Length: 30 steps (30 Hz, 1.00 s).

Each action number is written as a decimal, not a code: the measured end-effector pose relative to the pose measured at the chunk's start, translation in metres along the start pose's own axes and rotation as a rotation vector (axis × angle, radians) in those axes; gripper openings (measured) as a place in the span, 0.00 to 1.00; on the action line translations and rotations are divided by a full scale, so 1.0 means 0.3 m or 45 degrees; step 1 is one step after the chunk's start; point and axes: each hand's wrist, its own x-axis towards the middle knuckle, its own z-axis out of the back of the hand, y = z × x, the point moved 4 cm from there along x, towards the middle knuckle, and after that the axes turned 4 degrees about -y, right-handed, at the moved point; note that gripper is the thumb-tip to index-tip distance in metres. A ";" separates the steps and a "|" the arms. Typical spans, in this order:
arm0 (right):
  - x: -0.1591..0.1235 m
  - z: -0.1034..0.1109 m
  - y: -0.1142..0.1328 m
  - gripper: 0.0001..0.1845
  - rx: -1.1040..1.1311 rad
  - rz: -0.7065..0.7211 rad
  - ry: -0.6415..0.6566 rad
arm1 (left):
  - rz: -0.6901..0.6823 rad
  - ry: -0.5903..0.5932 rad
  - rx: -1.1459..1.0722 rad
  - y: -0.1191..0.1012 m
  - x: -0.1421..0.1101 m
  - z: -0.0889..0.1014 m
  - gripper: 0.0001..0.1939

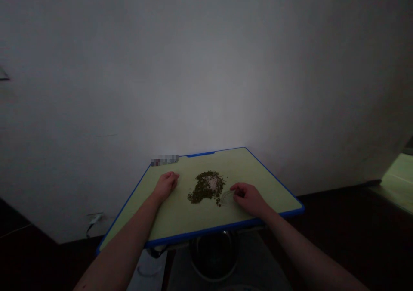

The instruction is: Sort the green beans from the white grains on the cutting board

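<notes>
A loose pile of small dark green grains [203, 188] lies mid-board, with a pale pinkish-white patch [213, 183] on top. On the left, my left hand [166, 184] rests on the pale yellow-green board [190, 220], its fingers curled closed; I see nothing in them. To the right of the pile, my right hand [248, 197] grips a clear, curved-edged object [227, 197]. Its edge sits beside the grains; the hand covers the rest, so its exact kind is unclear.
The board has a blue rim [200, 236] and a blurred-out label [164, 160] at its far left corner. A dark metal bowl [214, 256] stands below the near edge. Behind rises a grey-white wall [206, 75], with a plugged socket [94, 218] low on the left.
</notes>
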 end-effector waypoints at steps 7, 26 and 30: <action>-0.018 -0.007 0.021 0.15 0.010 0.040 0.104 | 0.025 -0.168 0.126 0.021 -0.027 0.013 0.18; -0.048 -0.031 0.068 0.14 0.065 0.049 0.317 | 0.066 -0.026 0.171 -0.016 -0.072 0.018 0.19; -0.052 -0.032 0.066 0.14 0.074 0.066 0.332 | 0.051 -0.031 0.172 0.001 -0.060 0.020 0.20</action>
